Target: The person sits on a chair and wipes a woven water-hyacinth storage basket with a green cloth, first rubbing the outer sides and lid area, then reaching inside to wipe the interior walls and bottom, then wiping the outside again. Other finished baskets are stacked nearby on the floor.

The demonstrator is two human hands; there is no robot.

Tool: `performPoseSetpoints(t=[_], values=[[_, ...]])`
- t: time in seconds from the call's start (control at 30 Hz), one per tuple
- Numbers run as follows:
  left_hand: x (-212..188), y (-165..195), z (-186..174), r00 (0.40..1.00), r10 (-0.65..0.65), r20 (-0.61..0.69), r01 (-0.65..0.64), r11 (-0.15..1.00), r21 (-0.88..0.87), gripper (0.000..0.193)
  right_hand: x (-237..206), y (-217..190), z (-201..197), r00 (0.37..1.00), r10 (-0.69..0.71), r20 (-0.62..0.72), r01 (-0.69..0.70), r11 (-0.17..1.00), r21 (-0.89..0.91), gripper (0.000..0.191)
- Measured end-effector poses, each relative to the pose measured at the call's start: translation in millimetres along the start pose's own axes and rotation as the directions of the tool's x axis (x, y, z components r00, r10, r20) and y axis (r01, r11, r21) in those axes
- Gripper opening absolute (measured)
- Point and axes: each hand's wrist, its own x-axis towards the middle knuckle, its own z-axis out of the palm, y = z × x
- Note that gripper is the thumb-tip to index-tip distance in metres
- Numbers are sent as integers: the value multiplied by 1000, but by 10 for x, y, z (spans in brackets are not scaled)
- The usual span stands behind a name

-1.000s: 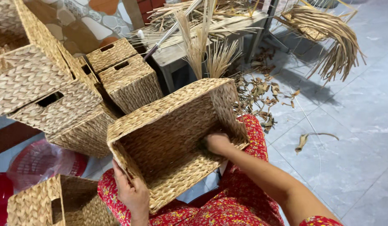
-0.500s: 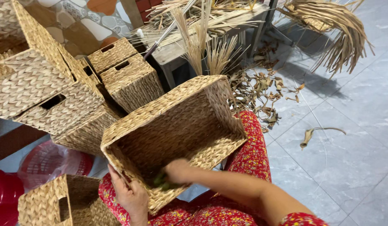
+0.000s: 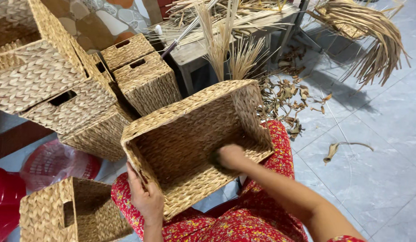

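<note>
Woven basket held on the lap, one hand at its rim and one inside.

The rectangular woven basket point(image 3: 194, 143) rests tilted on the person's lap, over a red flowered garment point(image 3: 244, 224), its open mouth turned up toward the camera. The left hand point(image 3: 147, 197) closes its grip on the basket's near corner rim, thumb and fingers wrapped over the edge. The right hand point(image 3: 230, 157) reaches inside, pressed against the inner wall near the right side; whether its grip is closed or holds something dark cannot be told, as it is blurred. Stacked baskets point(image 3: 69, 94) stand to the left, another basket point(image 3: 69, 210) lies at lower left, and dried reeds point(image 3: 230, 45) lie beyond.
</note>
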Motion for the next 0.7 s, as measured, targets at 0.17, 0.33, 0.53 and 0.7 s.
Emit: performPoseSetpoints(t=[0.17,0.33,0.53,0.7], values=[[-12,-50,-50,998,-55,2,55,997,-55,67,-321,-1246,-298,932,-297,209,201,901,385,43],[-19,-96,-114,999,-38,14,38,999,14,74,-439,-1665,-197,895,-440,72,374,829,416,49],[-78,-48,-111,1000,17,-5,-17,999,34,71,-270,-702,-108,940,-342,3,334,922,198,47],[-49,7,-28,1000,-13,-9,13,1000,-12,67,-160,515,-244,999,32,30,-36,993,115,34]])
